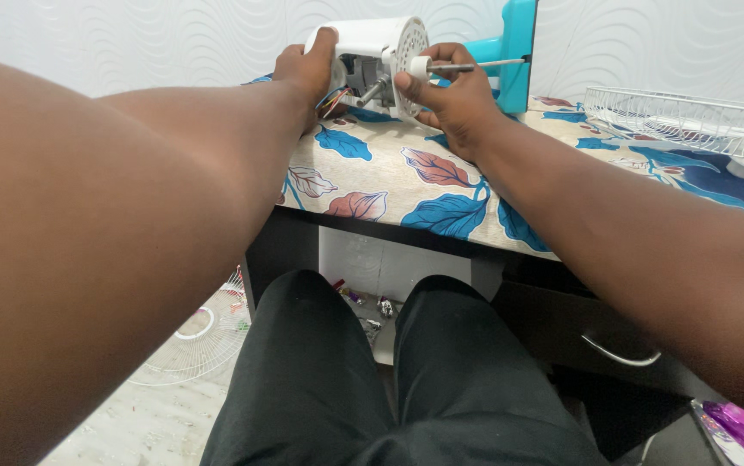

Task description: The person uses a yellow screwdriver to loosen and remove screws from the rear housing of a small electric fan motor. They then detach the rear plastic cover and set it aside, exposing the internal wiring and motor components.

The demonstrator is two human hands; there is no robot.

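Observation:
A white fan motor housing lies on its side at the back of the table, its metal shaft pointing right. My left hand grips the housing's left end, thumb on top. My right hand pinches a small white round nut on the motor shaft, just in front of the housing's perforated face. Coloured wires show under the housing by my left hand. A turquoise fan stand rises right behind the motor.
The table carries a cloth with blue and red leaves. A white wire fan guard lies at the right on the table; another guard lies on the floor at the left. My legs in black trousers are under the table edge.

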